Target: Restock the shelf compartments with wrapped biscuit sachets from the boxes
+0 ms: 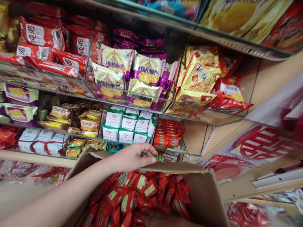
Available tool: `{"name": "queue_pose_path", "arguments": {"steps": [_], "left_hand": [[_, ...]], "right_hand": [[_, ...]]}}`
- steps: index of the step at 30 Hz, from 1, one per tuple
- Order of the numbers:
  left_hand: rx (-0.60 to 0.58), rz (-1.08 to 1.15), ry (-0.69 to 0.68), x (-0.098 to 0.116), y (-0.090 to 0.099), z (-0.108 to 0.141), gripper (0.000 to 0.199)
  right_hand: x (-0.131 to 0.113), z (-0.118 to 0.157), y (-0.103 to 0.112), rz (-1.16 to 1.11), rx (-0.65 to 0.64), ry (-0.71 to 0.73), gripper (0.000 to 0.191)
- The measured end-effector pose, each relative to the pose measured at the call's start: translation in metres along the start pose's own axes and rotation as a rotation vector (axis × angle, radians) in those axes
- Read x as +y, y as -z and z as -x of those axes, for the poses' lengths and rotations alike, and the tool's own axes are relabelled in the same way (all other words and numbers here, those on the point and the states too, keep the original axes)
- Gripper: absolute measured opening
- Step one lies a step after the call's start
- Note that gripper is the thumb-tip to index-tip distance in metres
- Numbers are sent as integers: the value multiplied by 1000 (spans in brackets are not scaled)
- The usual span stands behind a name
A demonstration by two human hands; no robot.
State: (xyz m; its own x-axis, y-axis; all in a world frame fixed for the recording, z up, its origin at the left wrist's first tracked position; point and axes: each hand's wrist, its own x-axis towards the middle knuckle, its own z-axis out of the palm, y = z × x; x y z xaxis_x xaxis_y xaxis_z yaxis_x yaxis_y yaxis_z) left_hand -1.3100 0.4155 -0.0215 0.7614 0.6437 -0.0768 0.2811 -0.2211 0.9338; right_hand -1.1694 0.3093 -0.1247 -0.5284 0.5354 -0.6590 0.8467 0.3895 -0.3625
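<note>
My left hand [136,155] reaches over the far flap of a cardboard box [203,189], palm side to the right. Its fingers are loosely curled, with a gap to the thumb and nothing visible held. Just past the fingertips are small green packets [159,157] on the lowest shelf. The box holds many small red wrapped snacks [142,186] with yellow and blue labels. At the bottom edge my right hand [163,219] is down among them, dark and blurred, its fingers hidden. Similar red packets [167,134] are stacked on the shelf beyond.
Glass-fronted shelves [127,100] hold yellow-and-purple biscuit packs [144,97], red packs [42,37], yellow packs [201,75] and white-and-green packs [127,123]. A wooden side panel [194,132] stands right of the red packets. Red-and-white printed bags [262,148] hang at the right.
</note>
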Motion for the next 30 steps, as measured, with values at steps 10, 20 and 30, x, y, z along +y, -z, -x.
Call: {"name": "queue_pose_path", "arguments": {"steps": [10, 20, 30], "left_hand": [[13, 3, -28, 0, -3, -2, 23], [-183, 240, -133, 7, 7, 8, 48], [-12, 467, -62, 2, 0, -1, 46]], "right_hand": [[-3, 27, -1, -82, 156, -102, 50], [-6, 90, 84, -952, 751, 301, 31], [9, 55, 95, -1129, 1064, 251, 27]]}}
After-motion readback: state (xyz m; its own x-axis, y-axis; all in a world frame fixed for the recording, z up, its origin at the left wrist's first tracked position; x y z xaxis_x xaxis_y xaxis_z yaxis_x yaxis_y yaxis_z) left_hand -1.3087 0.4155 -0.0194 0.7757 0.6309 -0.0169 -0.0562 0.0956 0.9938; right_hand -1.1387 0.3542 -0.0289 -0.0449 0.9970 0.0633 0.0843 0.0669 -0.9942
